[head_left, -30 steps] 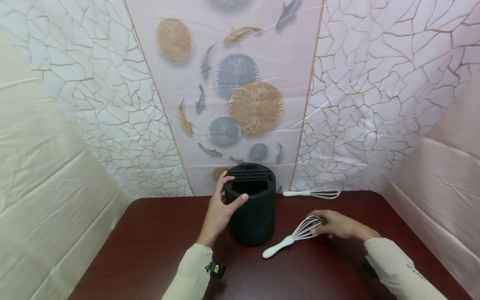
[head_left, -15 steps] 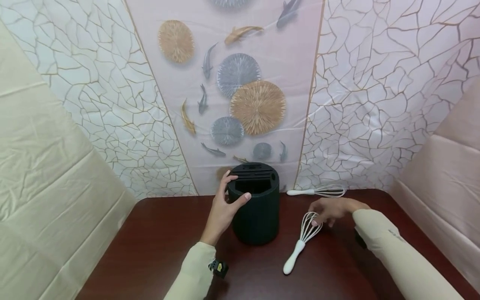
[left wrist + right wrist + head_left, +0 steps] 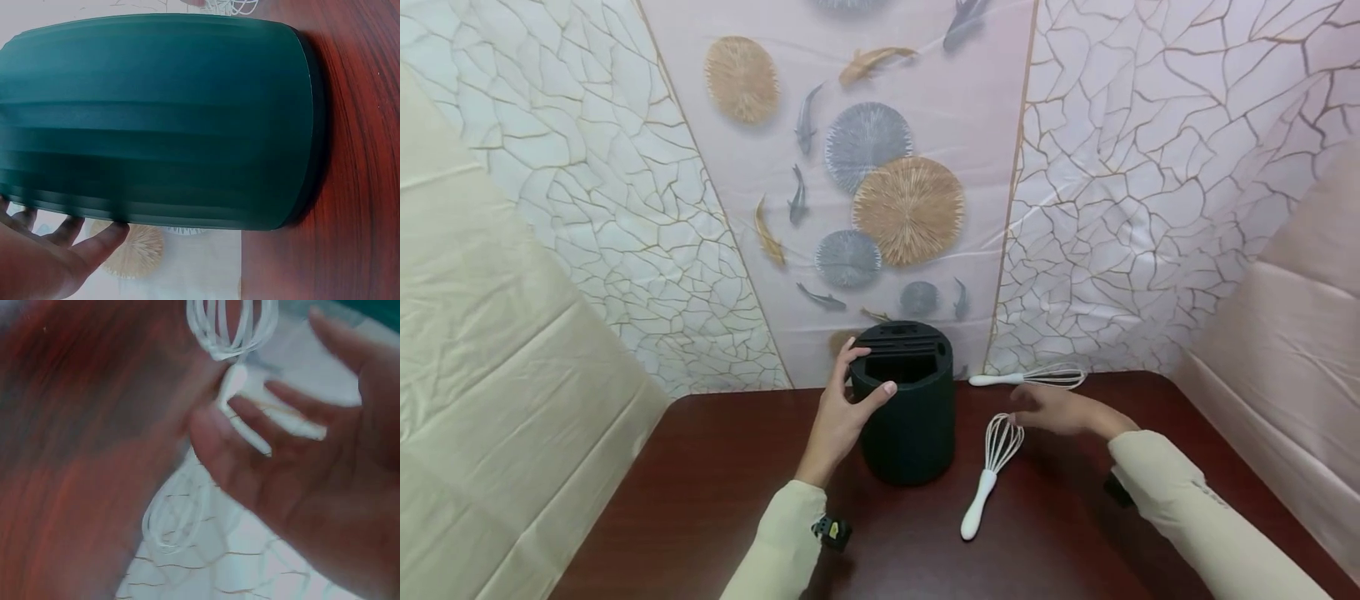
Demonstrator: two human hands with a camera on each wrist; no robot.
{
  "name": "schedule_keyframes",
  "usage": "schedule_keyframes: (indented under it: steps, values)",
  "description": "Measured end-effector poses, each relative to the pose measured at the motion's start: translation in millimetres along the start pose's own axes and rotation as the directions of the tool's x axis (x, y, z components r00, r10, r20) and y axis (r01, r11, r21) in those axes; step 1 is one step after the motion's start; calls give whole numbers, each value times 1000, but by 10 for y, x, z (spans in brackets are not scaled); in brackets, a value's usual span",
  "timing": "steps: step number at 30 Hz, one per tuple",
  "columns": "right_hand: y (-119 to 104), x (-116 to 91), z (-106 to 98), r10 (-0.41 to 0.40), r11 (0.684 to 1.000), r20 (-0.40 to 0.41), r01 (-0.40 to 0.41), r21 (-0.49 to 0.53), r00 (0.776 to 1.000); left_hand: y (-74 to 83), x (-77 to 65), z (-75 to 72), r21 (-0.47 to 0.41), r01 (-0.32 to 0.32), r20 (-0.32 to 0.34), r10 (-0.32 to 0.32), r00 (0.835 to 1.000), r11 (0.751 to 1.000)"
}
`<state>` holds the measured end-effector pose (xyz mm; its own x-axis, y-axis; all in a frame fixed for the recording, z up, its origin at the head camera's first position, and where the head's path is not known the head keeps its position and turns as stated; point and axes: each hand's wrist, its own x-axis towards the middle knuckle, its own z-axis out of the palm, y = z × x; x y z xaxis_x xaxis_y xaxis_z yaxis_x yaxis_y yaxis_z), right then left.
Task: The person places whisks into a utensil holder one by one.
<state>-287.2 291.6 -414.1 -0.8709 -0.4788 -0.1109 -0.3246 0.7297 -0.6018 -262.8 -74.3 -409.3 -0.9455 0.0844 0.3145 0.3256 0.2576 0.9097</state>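
A dark green utensil holder with a slotted top stands upright near the table's back edge. My left hand holds it at the upper left, thumb over the front rim. In the left wrist view, several fingers touch its ribbed side. A whisk with a white handle lies to the holder's right, its wires pointing away from me. Beside those wires is my right hand, holding nothing. In the right wrist view its fingers are spread and apart from the wires.
A second white-handled whisk lies along the back edge of the dark red table, partly behind the right hand. A patterned cloth hangs directly behind the table. Pale cloth flanks the left side.
The front whisk has swung round, its handle now pointing more toward me. My right hand has let go of its wires and shifted slightly left and back. The left hand stays on the holder.
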Motion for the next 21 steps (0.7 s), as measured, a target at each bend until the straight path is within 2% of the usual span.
schedule_keyframes:
  steps: [2,5,9,12,14,18,21]
  values:
    - [-92,-105,18,28,999,-96,-27,18,995,6,5,3,0,2,-1,-2,1000,1000]
    - [-227,-280,142,109,982,-148,-83,167,983,14,2,13,1,10,-5,-10,1000,1000]
    - [-323,-467,441,193,909,-96,-142,393,976,3,-11,-3,5,9,-2,-9,1000,1000]
    - [-357,-528,666,236,853,-83,-166,495,968,-4,-12,-23,8,1,-1,-1,1000,1000]
    - [-380,-526,792,270,839,-108,-179,514,957,-8,-9,-31,6,-2,-5,2,1000,1000]
    - [-413,-460,972,357,841,-180,-231,489,917,-16,3,-20,9,-7,-10,7,1000,1000]
    - [-414,-404,1053,411,832,-190,-282,478,892,-21,18,16,7,-10,-8,10,1000,1000]
